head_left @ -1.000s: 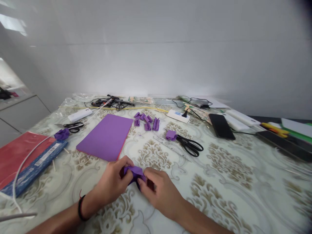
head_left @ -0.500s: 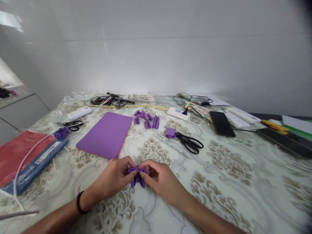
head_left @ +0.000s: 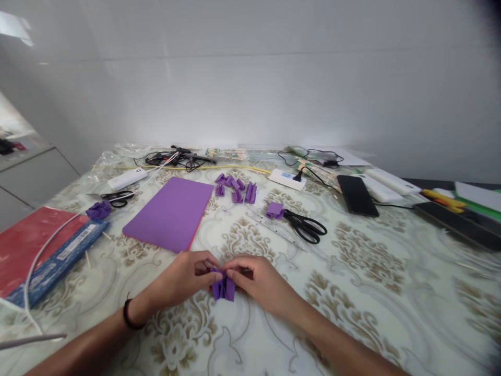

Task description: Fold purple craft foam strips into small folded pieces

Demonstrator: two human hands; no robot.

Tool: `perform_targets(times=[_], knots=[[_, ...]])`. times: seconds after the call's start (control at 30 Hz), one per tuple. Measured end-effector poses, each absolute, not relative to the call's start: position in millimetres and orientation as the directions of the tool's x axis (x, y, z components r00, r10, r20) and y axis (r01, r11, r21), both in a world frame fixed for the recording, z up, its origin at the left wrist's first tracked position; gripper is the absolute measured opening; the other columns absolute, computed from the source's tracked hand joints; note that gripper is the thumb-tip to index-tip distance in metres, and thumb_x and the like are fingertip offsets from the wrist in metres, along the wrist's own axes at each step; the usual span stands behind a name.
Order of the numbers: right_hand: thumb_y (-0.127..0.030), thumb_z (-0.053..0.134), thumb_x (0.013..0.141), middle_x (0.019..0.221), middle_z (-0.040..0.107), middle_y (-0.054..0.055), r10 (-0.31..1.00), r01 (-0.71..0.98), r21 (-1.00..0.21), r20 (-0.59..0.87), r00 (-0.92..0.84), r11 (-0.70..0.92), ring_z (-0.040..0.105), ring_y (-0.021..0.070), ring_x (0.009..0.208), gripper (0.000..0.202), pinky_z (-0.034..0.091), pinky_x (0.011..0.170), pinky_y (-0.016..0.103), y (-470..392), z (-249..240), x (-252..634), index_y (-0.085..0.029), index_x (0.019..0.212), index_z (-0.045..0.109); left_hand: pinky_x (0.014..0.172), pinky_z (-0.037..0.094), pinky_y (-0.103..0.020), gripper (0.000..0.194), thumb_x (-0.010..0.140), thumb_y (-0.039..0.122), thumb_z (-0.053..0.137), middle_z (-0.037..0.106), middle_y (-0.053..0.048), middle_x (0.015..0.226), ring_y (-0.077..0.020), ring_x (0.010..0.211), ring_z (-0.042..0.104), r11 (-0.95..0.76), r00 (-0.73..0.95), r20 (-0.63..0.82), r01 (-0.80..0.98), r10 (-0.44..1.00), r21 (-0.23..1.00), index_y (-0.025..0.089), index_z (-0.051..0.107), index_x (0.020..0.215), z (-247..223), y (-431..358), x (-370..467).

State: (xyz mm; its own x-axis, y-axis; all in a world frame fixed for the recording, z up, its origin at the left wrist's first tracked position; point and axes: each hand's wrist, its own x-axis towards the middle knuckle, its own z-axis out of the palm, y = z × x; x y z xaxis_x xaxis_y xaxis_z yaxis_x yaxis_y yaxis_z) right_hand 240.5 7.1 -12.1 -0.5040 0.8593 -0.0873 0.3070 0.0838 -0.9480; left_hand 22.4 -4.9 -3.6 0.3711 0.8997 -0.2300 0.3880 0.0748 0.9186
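Note:
A small folded purple paper piece (head_left: 224, 290) is pinched at its upper edge between my two hands, low in the middle of the head view. My left hand (head_left: 191, 277) grips its left side with thumb and fingers, and my right hand (head_left: 256, 279) grips its right side. The fingertips nearly meet, and the lower part of the piece shows pleats. Beyond the hands lie several folded purple pieces (head_left: 237, 189) and, to their left, a stack of purple sheets (head_left: 172, 213) with red beneath.
Black-handled scissors (head_left: 307, 228), with a purple square (head_left: 275, 210) over the blades, lie beside a clear ruler (head_left: 274, 230). A phone (head_left: 357, 195) and power strip (head_left: 287, 179) are behind. Left are a red packet (head_left: 35, 243), purple crumpled paper (head_left: 98, 209) and smaller scissors (head_left: 117, 198).
The top flaps of the purple piece, spread wide before, are now drawn inward, so it looks narrower and more upright. Both hands' fingertips have come closer together.

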Motion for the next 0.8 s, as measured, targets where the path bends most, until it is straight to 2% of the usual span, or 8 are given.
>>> perform_targets(times=[0.07, 0.17, 0.33, 0.47, 0.63, 0.73, 0.8], knots=[[-0.029, 0.062, 0.090, 0.080, 0.071, 0.003, 0.862, 0.277, -0.961, -0.138, -0.488, 0.002, 0.060, 0.0164, 0.068, 0.020, 0.046, 0.063, 0.027, 7, -15, 240, -0.017, 0.098, 0.077, 0.064, 0.052, -0.025, 0.026, 0.084, 0.034, 0.075, 0.074, -0.002, 0.077, -0.0185, 0.073, 0.071, 0.114, 0.339, -0.235, 0.341, 0.911, 0.933, 0.017, 0.068, 0.103, -8, -4, 22], [-0.025, 0.067, 0.085, 0.078, 0.068, 0.000, 0.871, 0.218, -0.975, -0.146, -0.469, -0.045, 0.059, 0.0146, 0.066, 0.021, 0.045, 0.060, 0.025, 7, -19, 240, -0.018, 0.104, 0.072, 0.065, 0.053, -0.026, 0.023, 0.084, 0.035, 0.074, 0.074, -0.003, 0.075, -0.0191, 0.072, 0.072, 0.135, 0.344, -0.244, 0.312, 0.907, 0.940, 0.016, 0.066, 0.095, -14, -3, 21], [-0.022, 0.066, 0.086, 0.072, 0.066, -0.001, 0.870, 0.224, -0.972, -0.169, -0.462, -0.070, 0.058, 0.0137, 0.062, 0.015, 0.044, 0.057, 0.024, 6, -19, 240, -0.017, 0.098, 0.072, 0.064, 0.051, -0.025, 0.019, 0.087, 0.033, 0.070, 0.073, -0.002, 0.075, -0.0158, 0.068, 0.068, 0.096, 0.368, -0.236, 0.360, 0.900, 0.928, 0.014, 0.071, 0.093, -14, -2, 20], [-0.023, 0.062, 0.090, 0.067, 0.068, -0.001, 0.879, 0.310, -0.950, -0.137, -0.457, 0.014, 0.057, 0.0144, 0.058, 0.015, 0.043, 0.055, 0.025, 6, -17, 238, -0.018, 0.087, 0.076, 0.064, 0.050, -0.025, 0.015, 0.086, 0.028, 0.067, 0.072, -0.002, 0.074, -0.0145, 0.066, 0.065, 0.104, 0.354, -0.245, 0.373, 0.903, 0.922, 0.014, 0.071, 0.091, -8, -3, 25], [-0.015, 0.065, 0.089, 0.079, 0.075, 0.002, 0.888, 0.385, -0.904, -0.011, -0.460, 0.188, 0.066, 0.0180, 0.076, 0.015, 0.048, 0.072, 0.029, 7, -16, 235, -0.019, 0.083, 0.078, 0.062, 0.049, -0.024, 0.012, 0.085, 0.024, 0.065, 0.070, -0.001, 0.070, -0.0147, 0.063, 0.063, 0.081, 0.322, -0.229, 0.413, 0.919, 0.907, 0.015, 0.070, 0.091, -8, -6, 29], [-0.012, 0.068, 0.086, 0.078, 0.074, 0.002, 0.900, 0.354, -0.928, -0.050, -0.432, 0.118, 0.067, 0.0172, 0.074, 0.009, 0.050, 0.070, 0.028, 7, -17, 234, -0.017, 0.088, 0.076, 0.061, 0.047, -0.024, 0.009, 0.085, 0.022, 0.064, 0.068, 0.000, 0.068, -0.0152, 0.064, 0.063, 0.029, 0.306, -0.190, 0.462, 0.933, 0.886, 0.016, 0.069, 0.090, -8, -6, 30], [-0.009, 0.073, 0.080, 0.078, 0.072, 0.001, 0.896, 0.324, -0.944, -0.085, -0.435, 0.068, 0.067, 0.0169, 0.073, 0.015, 0.052, 0.070, 0.027, 6, -18, 235, -0.017, 0.093, 0.075, 0.062, 0.047, -0.024, 0.006, 0.084, 0.020, 0.066, 0.067, -0.001, 0.074, -0.0152, 0.066, 0.063, -0.043, 0.299, -0.135, 0.520, 0.945, 0.853, 0.017, 0.070, 0.087, -7, -6, 31]])
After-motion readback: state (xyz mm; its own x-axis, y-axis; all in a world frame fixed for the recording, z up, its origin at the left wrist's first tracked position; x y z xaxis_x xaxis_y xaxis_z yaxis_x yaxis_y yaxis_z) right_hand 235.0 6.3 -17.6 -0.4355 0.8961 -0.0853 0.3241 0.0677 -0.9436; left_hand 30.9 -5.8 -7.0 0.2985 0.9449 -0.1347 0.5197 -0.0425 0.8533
